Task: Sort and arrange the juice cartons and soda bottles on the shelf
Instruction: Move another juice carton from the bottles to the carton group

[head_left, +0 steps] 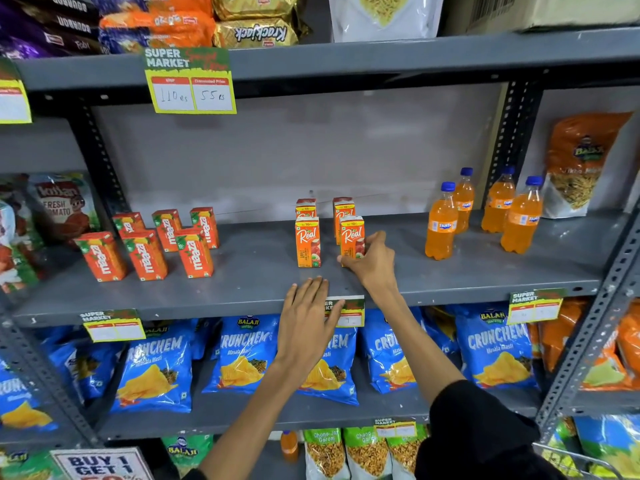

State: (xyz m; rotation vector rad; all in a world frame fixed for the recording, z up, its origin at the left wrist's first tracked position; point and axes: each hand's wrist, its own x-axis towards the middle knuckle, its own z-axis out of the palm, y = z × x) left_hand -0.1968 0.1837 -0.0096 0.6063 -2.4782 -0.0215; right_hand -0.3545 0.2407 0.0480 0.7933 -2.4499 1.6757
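So the middle shelf [263,271] is pretty much sorted into three groups already: six red Maaza cartons [145,244] at centre-left of the frame, four orange Real cartons [308,241] dead centre, and four Fanta bottles [485,209] off to the right, all standing upright with wide gaps between the groups. The step in hand looks like squaring up the Real block. The right hand [372,259] is wrapped around the front-right Real carton [352,239], thumb on the front lower edge and fingers round its right side, carton sitting on the shelf, not lifted as far as I can tell. The left hand [306,320] is flat and relaxed, fingers spread, holding nothing, resting on the front lip of the shelf just below the front-left Real carton. My guess for the next move: nudge that gripped carton so its face lines up with its front neighbour and it sits straight ahead of the one behind it, then let go. It's a light, narrow box, so it'd want a gentle slide rather than a shove or it tips. The Fanta bottles look a bit staggered too, probably worth tidying after.
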